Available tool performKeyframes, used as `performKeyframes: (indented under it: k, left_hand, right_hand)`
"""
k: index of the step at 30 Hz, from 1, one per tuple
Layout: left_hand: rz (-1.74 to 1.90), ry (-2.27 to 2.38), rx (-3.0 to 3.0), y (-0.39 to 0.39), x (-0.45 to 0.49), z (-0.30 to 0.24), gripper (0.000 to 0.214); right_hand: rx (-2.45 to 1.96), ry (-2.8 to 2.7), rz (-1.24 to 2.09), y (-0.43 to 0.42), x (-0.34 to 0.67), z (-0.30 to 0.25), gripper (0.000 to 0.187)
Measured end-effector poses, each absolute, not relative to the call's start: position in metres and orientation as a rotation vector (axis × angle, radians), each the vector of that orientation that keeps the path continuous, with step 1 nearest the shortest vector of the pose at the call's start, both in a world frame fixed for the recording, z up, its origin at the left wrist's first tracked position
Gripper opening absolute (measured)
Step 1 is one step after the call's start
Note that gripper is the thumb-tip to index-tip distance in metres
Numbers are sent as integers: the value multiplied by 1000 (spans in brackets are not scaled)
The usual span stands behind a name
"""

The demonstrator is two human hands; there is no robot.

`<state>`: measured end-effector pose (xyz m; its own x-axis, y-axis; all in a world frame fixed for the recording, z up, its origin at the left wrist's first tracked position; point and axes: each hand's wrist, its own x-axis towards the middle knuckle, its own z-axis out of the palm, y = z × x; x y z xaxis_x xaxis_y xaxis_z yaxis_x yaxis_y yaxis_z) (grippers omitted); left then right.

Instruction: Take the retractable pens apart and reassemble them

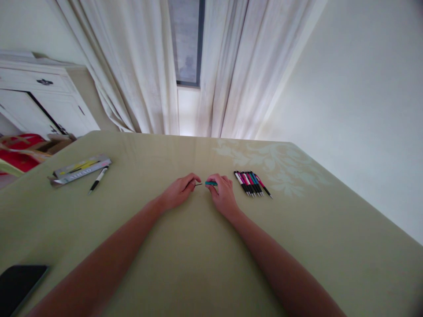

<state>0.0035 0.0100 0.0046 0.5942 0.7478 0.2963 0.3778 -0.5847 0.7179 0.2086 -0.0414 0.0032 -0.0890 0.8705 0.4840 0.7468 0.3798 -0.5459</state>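
Observation:
My left hand (180,190) is closed near the middle of the table, pinching a thin dark pen refill (198,184) whose tip points right. Just across a small gap, my right hand (223,191) has its fingers closed around a teal pen barrel (210,183); much of the barrel is hidden by the fingers. Right of that hand lies a row of several pens (249,183) with white, pink, purple and blue barrels and black grips. A pink pen (263,186) at the row's right end lies slightly askew.
At the left of the table (158,273) an opened long carton (81,169) lies beside a white and black pen (98,179). A dark phone (21,286) rests at the near left corner. Beyond the edge stand a white cabinet (42,99) and curtains (139,66).

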Motion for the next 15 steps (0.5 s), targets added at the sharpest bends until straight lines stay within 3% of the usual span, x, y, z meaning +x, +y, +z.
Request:
performKeyframes:
  k: [15]
  left_hand:
    - [858,901,2197,13,4,3,25]
  right_hand:
    - [-1289,-1455,410,-37,214,4,23]
